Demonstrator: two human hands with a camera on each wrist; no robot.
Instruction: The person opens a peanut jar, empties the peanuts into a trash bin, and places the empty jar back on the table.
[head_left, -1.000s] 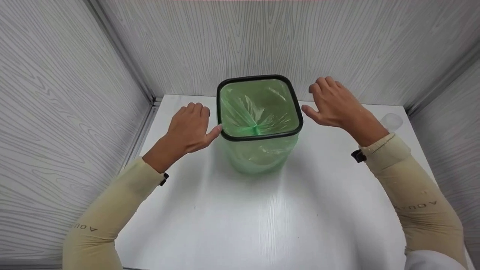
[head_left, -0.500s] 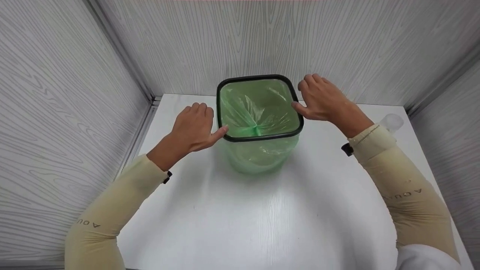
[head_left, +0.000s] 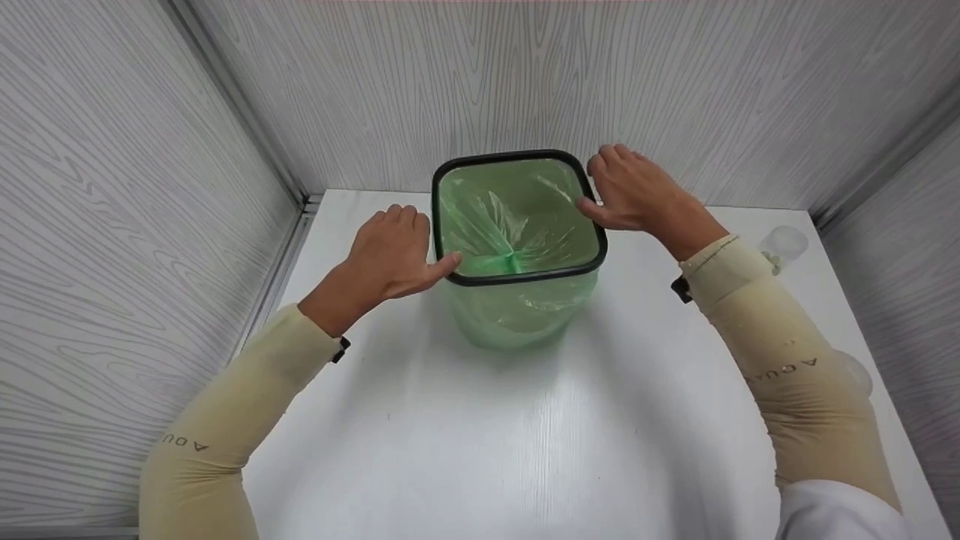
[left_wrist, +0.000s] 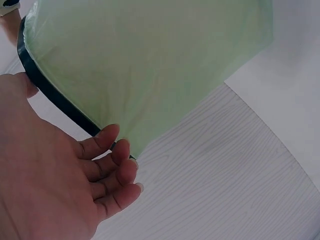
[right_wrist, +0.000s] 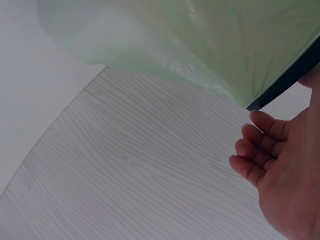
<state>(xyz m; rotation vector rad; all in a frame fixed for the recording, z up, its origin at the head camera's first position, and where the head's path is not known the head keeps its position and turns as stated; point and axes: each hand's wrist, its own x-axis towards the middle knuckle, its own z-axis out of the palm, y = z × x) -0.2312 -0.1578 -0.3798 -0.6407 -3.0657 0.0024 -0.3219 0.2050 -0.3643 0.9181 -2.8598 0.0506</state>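
The left hand (head_left: 390,251) lies palm-in against the left side of the bin (head_left: 517,279), its thumb laid across the black rim (head_left: 436,214) by the near left corner and its bent fingers on the outer side, so the rim is pinched between. The right hand (head_left: 637,191) mirrors it farther back: thumb over the right edge, fingers curled outside by the far right corner, the index fingertip at the rim in the right wrist view. Both arms reach forward and inward, elbows out, in beige sleeves (head_left: 780,360) with a black strap (head_left: 341,349) at each wrist. The bin stands between the hands near the back of the bench (head_left: 510,427), lined with a green bag (head_left: 487,225) gathered toward the near side. Beyond the right forearm sits a clear round cup (head_left: 785,240); a pale wood-grain wall (head_left: 510,75) rises behind.
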